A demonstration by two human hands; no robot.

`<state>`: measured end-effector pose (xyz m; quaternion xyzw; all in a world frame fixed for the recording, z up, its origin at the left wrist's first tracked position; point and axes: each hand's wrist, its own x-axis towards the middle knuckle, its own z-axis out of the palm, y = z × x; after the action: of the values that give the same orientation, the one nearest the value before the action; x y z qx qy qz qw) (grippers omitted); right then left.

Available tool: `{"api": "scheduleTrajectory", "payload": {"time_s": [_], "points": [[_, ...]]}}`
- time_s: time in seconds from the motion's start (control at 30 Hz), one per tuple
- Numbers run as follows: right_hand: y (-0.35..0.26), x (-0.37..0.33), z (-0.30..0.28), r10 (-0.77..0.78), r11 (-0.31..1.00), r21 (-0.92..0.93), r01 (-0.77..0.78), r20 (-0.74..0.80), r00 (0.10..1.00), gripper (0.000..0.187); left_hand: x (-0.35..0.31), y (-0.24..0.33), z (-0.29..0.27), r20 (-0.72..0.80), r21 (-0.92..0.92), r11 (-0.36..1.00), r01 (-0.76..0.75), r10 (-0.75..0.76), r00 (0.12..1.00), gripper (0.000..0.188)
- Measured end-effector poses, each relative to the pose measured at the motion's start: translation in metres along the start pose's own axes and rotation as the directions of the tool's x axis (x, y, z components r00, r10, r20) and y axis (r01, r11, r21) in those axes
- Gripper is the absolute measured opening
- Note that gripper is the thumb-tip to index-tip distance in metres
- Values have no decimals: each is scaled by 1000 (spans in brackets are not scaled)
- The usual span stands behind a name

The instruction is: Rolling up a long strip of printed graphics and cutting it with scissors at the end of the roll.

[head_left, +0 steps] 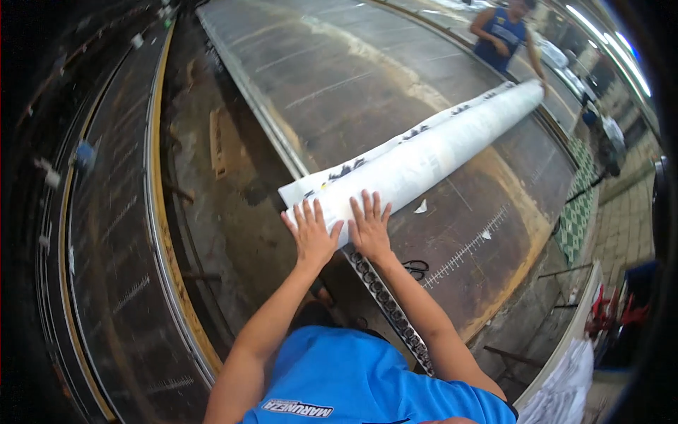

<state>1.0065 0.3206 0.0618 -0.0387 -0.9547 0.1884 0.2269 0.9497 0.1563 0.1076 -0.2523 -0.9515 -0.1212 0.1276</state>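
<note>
A long white roll of fabric (438, 145) lies across a wide, worn brown work table (367, 78), running from near me toward the upper right. My left hand (312, 233) rests flat on the roll's near end, fingers spread. Beside it my right hand (370, 226) also presses flat on the roll, fingers apart. Neither hand grips anything. At the far end of the roll stands another person (503, 35) in a blue top, one hand reaching to the roll's end.
Black scissors (417, 268) lie on the table near my right forearm. A small white scrap (421, 207) sits beside the roll. A metal rail with round holes (388, 304) runs along the table's near edge. A parallel long table (113, 233) stands at my left. White cloth (565, 389) is piled at lower right.
</note>
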Motion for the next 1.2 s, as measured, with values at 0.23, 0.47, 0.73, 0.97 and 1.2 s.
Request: {"api": "scheduleTrajectory", "payload": {"time_s": [0.23, 0.47, 0.73, 0.97, 1.2], "points": [[-17, 72, 11, -37, 996, -80, 35, -26, 999, 53, 60, -37, 3, -36, -44, 996, 75, -76, 996, 66], [-28, 206, 63, -24, 997, -72, 30, 88, 996, 36, 137, -95, 20, 120, -111, 989, 98, -84, 989, 52], [-24, 387, 168, -41, 970, 244, -5, 185, 982, 28, 100, -84, 64, 192, -28, 992, -125, 128, 973, 83], [-41, 408, 167, -17, 910, 412, -58, 176, 984, 27, 212, -162, 75, -67, 89, 991, -102, 108, 992, 84], [-24, 357, 193, -131, 991, -9, 130, -28, 991, 47, 360, -248, 68, 195, -170, 983, 64, -30, 980, 76]]}}
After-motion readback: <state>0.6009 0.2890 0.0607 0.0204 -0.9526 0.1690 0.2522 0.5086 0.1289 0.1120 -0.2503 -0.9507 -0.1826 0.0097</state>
